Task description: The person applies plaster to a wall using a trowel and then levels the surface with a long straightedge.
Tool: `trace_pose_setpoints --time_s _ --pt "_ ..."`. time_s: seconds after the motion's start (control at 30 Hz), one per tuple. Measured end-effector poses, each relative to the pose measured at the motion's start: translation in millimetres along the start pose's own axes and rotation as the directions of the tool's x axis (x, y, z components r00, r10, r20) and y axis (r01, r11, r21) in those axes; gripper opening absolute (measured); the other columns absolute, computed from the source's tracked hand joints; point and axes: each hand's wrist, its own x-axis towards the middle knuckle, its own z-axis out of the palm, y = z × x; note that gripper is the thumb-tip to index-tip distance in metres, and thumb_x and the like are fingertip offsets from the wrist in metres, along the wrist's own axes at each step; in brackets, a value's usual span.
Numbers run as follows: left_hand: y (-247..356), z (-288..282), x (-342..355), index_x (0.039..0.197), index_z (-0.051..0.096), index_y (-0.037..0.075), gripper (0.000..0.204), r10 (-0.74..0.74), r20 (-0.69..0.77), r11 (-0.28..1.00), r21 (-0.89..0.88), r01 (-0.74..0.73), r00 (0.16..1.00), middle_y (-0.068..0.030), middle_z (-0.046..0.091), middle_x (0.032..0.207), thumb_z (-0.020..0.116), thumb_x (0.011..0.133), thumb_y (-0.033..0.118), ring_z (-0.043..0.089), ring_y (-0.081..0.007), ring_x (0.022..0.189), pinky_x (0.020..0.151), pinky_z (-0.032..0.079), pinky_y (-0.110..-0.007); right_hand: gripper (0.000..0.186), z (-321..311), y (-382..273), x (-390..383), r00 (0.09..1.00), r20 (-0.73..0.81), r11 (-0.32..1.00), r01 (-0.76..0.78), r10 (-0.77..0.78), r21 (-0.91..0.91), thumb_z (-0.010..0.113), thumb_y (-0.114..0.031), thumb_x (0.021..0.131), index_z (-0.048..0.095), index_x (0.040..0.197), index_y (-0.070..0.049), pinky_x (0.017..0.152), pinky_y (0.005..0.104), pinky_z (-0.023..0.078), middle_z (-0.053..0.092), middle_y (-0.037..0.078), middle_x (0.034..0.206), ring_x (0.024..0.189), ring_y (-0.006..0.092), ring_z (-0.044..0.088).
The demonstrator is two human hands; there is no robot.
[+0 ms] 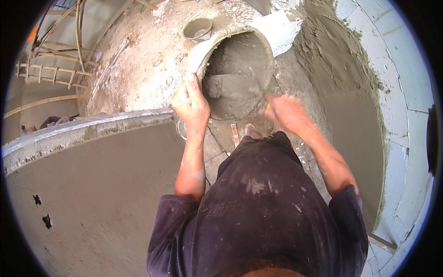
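A bucket [267, 51] of wet grey mortar [233, 55] is tilted toward me, its rim crusted with mortar. My left hand [191, 102] is closed on the rim's left side, thumb on top. At the lower right of the rim, my right hand [290, 111] is closed round the yellowish handle of a trowel. The hand is smeared by motion. The trowel's blade [230, 83] reaches into the bucket and is mostly covered by mortar, its outline blurred.
Left is a freshly plastered wall [101, 180] with two small holes; right, a half-plastered block wall [392, 87]. A smaller bucket [197, 30] stands beyond on the dusty floor. Bamboo scaffolding [57, 69] is far left. My feet [253, 131] are below the bucket.
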Motion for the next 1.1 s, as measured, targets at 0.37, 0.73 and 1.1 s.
trace_pose_setpoints --time_s 0.37,0.73,1.1 --pt "-5 28 -12 0.067 0.053 -0.003 0.035 0.064 0.049 0.995 -0.075 -0.061 0.997 -0.0024 0.035 0.052 0.054 0.096 0.017 0.031 -0.0092 0.051 0.046 0.026 -0.031 0.025 -27 7 39 0.993 0.119 0.975 0.046 -0.021 -0.216 0.061 -0.024 0.086 0.066 0.081 0.000 0.069 0.0450 0.055 0.066 0.022 0.083 0.081 0.0373 0.067" --pt "-46 19 -9 0.062 0.044 0.001 0.050 -0.163 -0.095 0.985 0.044 0.168 0.982 0.0034 0.035 0.053 0.046 0.101 0.031 0.031 -0.0082 0.054 0.048 0.025 -0.032 0.030 45 8 28 0.983 0.096 0.973 -0.168 0.154 0.159 0.062 -0.026 0.084 0.063 0.093 0.002 0.078 0.0472 0.051 0.066 0.023 0.086 0.089 0.0387 0.065" --pt "-157 29 -26 0.108 0.060 -0.015 0.054 -0.540 -0.321 0.788 0.132 0.601 0.778 -0.0289 0.066 0.097 0.039 0.102 0.035 0.062 -0.0345 0.083 0.076 0.047 -0.042 0.030 34 70 49 0.968 0.247 0.879 -0.144 0.031 0.455 0.065 -0.030 0.085 0.062 0.092 0.000 0.061 0.0418 0.053 0.065 0.018 0.074 0.067 0.0298 0.066"
